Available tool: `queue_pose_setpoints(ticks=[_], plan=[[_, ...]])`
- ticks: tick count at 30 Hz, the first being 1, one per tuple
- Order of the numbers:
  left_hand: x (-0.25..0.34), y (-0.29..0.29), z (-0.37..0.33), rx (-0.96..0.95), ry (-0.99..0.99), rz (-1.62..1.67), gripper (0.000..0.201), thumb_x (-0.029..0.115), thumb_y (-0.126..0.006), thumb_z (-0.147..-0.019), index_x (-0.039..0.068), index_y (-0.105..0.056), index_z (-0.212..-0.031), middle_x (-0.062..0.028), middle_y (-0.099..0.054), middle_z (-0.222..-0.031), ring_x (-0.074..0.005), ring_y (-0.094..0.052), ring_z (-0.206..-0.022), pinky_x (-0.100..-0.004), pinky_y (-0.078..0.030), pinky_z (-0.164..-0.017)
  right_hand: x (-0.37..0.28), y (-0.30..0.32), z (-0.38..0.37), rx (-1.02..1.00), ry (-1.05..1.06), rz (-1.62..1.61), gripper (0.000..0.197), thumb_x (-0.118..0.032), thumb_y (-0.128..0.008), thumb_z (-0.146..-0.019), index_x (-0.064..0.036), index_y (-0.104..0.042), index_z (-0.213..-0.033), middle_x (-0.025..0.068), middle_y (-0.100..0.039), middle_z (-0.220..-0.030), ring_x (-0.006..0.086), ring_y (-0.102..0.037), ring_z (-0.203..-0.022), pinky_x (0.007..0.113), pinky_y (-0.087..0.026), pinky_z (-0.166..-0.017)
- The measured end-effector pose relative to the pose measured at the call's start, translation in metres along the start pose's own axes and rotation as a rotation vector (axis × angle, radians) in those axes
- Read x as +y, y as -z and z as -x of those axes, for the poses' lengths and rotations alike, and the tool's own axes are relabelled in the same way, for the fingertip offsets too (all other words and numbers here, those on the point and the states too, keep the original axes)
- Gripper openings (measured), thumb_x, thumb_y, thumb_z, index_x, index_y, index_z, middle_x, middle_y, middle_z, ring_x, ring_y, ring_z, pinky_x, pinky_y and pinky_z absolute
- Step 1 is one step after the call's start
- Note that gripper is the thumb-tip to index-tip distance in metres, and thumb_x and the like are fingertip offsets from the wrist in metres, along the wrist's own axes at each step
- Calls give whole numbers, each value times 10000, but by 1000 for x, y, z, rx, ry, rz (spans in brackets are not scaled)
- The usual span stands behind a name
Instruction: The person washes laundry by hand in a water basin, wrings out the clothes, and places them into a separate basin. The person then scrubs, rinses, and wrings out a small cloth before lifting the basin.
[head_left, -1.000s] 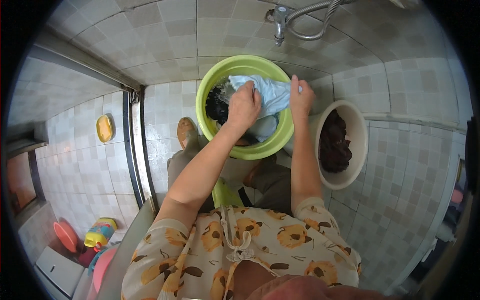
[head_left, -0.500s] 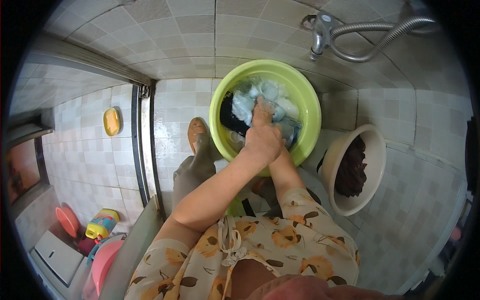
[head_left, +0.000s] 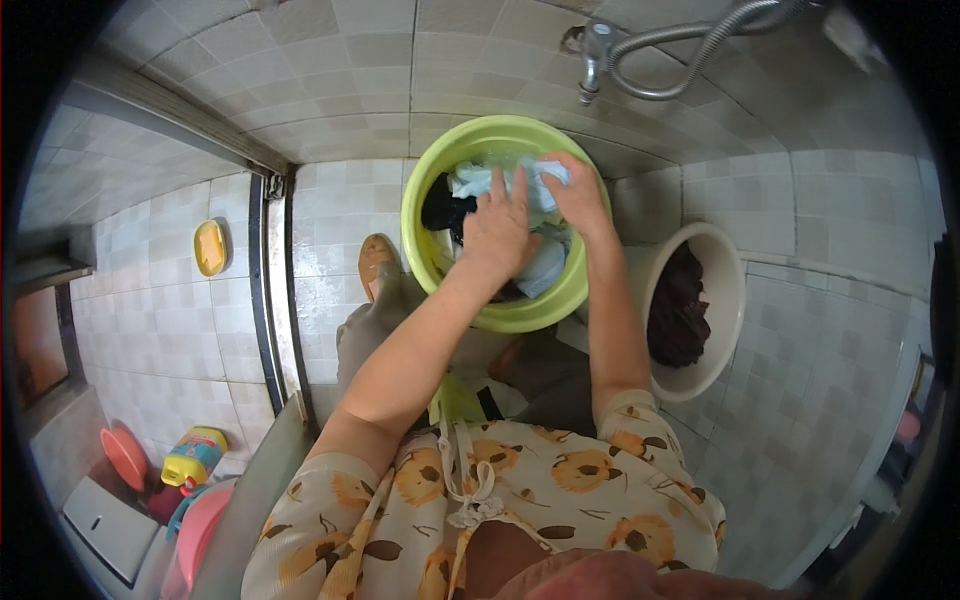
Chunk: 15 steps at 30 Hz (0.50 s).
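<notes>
A lime-green basin [head_left: 422, 262] holds water and wet laundry. My left hand [head_left: 498, 228] lies over the middle of the wash, fingers spread, touching the pieces below. At the basin's far right side, my right hand [head_left: 582, 198] pinches the end of a light blue cloth [head_left: 478, 180] that stretches across the far part of the basin. A black garment [head_left: 445, 208] is bunched at the left inside. Nearer to me lies a greyish-blue piece [head_left: 543, 270], partly under water. My left palm hides what is directly beneath it.
To the right stands a cream basin [head_left: 733, 300] with a dark brown garment [head_left: 680, 310] in it. A metal tap with a hose [head_left: 598, 60] juts from the wall. On the left are a door frame [head_left: 283, 290], a yellow soap dish [head_left: 210, 248] and a yellow bottle [head_left: 195, 455].
My hands, earlier pressed together in the middle of the wash, are now apart. The right one has moved to the far right side and taken hold of the light blue cloth, now spread wider.
</notes>
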<state>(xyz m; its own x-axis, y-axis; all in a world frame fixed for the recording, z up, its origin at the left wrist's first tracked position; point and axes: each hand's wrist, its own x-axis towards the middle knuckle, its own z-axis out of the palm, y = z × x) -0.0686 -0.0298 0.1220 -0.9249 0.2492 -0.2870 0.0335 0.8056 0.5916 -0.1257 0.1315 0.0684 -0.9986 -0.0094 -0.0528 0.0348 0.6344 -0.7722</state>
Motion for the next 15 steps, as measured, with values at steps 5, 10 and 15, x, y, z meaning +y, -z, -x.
queue_pose_setpoints(ticks=[5, 10, 15], plan=[[15, 1, -9, 148, -52, 55, 1122, 301, -847, -563, 113, -174, -1441, -219, -232, -1448, -384, -245, -1334, -496, -314, -1039, -107, 95, 39, 14, 189, -120, 213, -33, -598, -787, -33, -604, -1000, 100, -642, -898, 175, -593, -813, 287, -460, -753], [-14, -30, -34, 393, -331, 532, 786, 114, -698, -693, 144, -313, -1377, -206, -415, -1303, -370, -434, -1181, -464, -390, -959, -143, 123, 71, 36, 254, -356, 188, -3, -580, -822, -9, -582, -1009, 50, -602, -976, 111, -533, -887, 252, -430, -805], [19, -37, -32, 146, -184, 1379, 454, -17, -464, -814, 80, -472, -1257, -81, -601, -1099, -211, -586, -998, -315, -462, -860, -49, 94, 84, 226, 96, -989, 259, -18, -556, -872, -7, -510, -1127, 84, -553, -1107, 157, -522, -999, 301, -417, -897]])
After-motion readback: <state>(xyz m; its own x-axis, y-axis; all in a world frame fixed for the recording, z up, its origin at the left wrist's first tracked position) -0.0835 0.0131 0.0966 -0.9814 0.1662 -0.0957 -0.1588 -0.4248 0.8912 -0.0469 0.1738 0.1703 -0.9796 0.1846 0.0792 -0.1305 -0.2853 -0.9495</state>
